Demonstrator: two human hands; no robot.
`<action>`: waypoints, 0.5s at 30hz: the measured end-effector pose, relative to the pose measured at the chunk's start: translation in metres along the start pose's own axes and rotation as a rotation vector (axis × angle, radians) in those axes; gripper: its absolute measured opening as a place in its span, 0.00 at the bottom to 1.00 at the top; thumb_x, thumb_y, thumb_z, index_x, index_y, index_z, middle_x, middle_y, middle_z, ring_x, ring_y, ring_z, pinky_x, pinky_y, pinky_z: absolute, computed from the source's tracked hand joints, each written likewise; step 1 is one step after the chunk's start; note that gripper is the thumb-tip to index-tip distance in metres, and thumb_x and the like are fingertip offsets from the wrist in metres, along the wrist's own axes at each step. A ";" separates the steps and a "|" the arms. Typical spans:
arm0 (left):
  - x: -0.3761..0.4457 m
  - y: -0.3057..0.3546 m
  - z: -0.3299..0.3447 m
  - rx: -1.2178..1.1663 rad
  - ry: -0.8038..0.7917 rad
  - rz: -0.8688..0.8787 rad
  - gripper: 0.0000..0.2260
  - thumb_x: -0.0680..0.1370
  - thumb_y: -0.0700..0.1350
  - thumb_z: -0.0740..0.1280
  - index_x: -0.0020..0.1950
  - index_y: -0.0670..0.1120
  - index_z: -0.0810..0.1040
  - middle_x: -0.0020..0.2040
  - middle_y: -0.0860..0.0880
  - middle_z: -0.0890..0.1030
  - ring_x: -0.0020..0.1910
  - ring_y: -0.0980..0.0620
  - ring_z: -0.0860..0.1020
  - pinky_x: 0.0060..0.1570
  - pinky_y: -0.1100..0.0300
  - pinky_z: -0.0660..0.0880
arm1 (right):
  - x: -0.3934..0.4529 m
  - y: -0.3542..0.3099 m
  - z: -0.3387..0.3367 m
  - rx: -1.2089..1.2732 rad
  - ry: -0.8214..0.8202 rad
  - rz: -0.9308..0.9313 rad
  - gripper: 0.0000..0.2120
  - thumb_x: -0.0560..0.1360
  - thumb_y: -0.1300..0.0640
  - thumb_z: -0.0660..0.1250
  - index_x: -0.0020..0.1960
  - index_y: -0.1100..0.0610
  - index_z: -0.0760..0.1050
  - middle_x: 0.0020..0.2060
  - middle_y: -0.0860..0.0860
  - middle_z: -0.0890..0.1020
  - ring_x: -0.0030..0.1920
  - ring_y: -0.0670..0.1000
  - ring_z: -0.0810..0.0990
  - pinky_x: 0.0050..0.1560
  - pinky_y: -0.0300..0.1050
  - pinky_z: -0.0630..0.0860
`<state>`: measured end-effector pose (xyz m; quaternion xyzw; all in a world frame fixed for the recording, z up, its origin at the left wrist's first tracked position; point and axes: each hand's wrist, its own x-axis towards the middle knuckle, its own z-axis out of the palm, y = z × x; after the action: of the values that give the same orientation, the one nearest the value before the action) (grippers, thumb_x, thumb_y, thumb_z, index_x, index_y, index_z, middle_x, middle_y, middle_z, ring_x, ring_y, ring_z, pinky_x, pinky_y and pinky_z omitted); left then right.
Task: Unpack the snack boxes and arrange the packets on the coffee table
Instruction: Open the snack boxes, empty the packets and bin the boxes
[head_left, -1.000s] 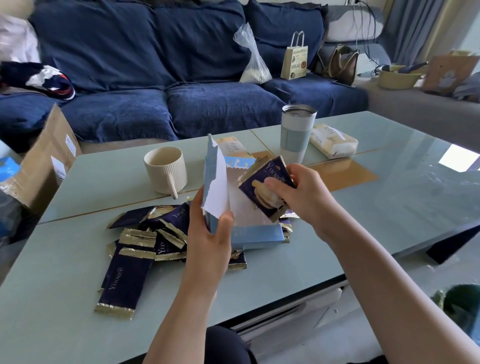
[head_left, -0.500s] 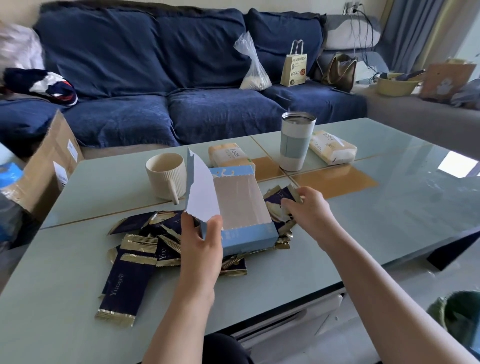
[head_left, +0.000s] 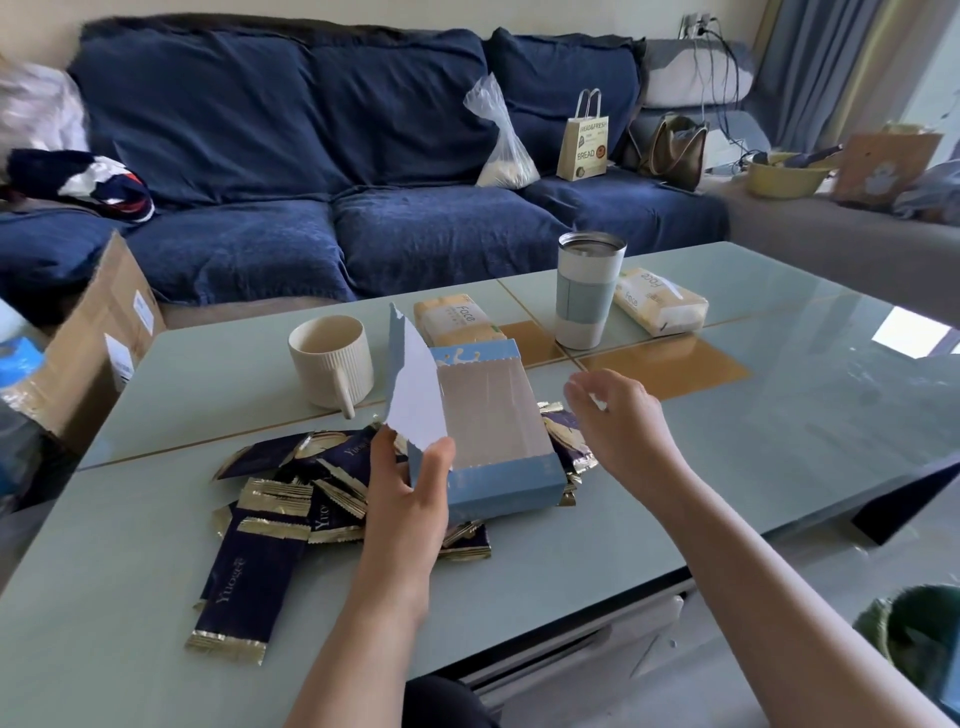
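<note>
A dark blue sofa (head_left: 322, 156) fills the far side from ten to one o'clock, with a clear plastic bag (head_left: 501, 140), a paper bag (head_left: 584, 140) and a brown handbag (head_left: 675, 150) sitting on its right-hand cushions. In front of it stretches the pale green glass coffee table (head_left: 779, 415). A cardboard carton (head_left: 93, 343) leans at the table's nine o'clock edge.

Near the middle of the table the light blue snack box (head_left: 493, 441) is held open — its torn lid stands upright on the left side, and its inside shows bare grey card. The left hand (head_left: 410, 499) grips the box at its near left corner, thumb on the torn flap. Under and beside the box lies a loose heap of dark blue, gold-edged packets (head_left: 280, 499), spreading toward seven o'clock, with a few more poking out at the box's right side.

The right hand (head_left: 618, 421) hovers just right of the box at three o'clock, fingers loosely spread and holding nothing.

Behind the box stand a ribbed cream mug (head_left: 330, 361) at eleven o'clock, a tumbler (head_left: 587, 291) at one o'clock, and two tissue packs (head_left: 660, 301) — one on either side of the tumbler.
</note>
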<state>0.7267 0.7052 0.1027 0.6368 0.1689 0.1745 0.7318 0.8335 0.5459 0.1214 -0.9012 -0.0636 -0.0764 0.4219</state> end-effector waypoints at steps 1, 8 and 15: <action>0.000 0.000 0.000 -0.019 -0.015 -0.006 0.23 0.64 0.58 0.66 0.58 0.61 0.72 0.42 0.65 0.79 0.47 0.54 0.77 0.55 0.42 0.77 | -0.002 -0.004 -0.002 0.117 -0.039 0.036 0.16 0.78 0.53 0.59 0.53 0.64 0.78 0.49 0.58 0.82 0.47 0.52 0.76 0.50 0.46 0.73; -0.005 0.000 0.009 -0.022 -0.115 -0.031 0.36 0.58 0.57 0.75 0.64 0.67 0.69 0.48 0.60 0.82 0.54 0.51 0.81 0.54 0.46 0.79 | -0.023 -0.012 -0.025 0.786 -0.434 0.327 0.25 0.83 0.43 0.50 0.55 0.60 0.79 0.42 0.52 0.84 0.39 0.51 0.79 0.40 0.44 0.75; -0.009 -0.001 0.045 0.048 -0.175 0.009 0.20 0.78 0.50 0.66 0.65 0.68 0.66 0.50 0.61 0.81 0.50 0.56 0.79 0.40 0.58 0.73 | -0.024 0.013 -0.057 0.874 -0.334 0.415 0.33 0.80 0.36 0.48 0.50 0.60 0.81 0.40 0.55 0.85 0.42 0.55 0.81 0.47 0.51 0.78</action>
<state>0.7398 0.6613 0.1076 0.6678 0.1056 0.1173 0.7274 0.8074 0.4923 0.1434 -0.6340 0.0241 0.1880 0.7498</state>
